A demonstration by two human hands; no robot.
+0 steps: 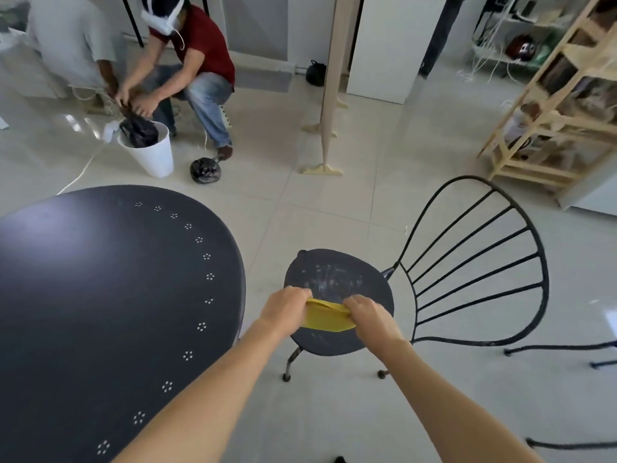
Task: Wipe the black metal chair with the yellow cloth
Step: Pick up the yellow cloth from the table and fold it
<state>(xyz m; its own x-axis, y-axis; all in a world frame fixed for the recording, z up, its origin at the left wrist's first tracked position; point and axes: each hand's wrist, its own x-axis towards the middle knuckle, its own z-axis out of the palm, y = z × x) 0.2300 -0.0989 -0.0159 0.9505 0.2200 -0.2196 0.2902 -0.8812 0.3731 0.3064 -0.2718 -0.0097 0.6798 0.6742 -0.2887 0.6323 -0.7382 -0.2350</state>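
Note:
The black metal chair [334,272] stands on the tiled floor in front of me, its round seat smeared with pale marks and its fan-shaped wire back [480,262] to the right. The yellow cloth [325,318] is folded into a strip and held just above the near part of the seat. My left hand [285,307] grips its left end and my right hand [365,312] grips its right end, so the cloth is stretched between them.
A large round black metal table [110,295] fills the left. Beyond it two people crouch by a white bin [152,152] with a black bag [205,170] beside it. A wooden stand [329,128] and wooden shelves [551,105] stand farther back.

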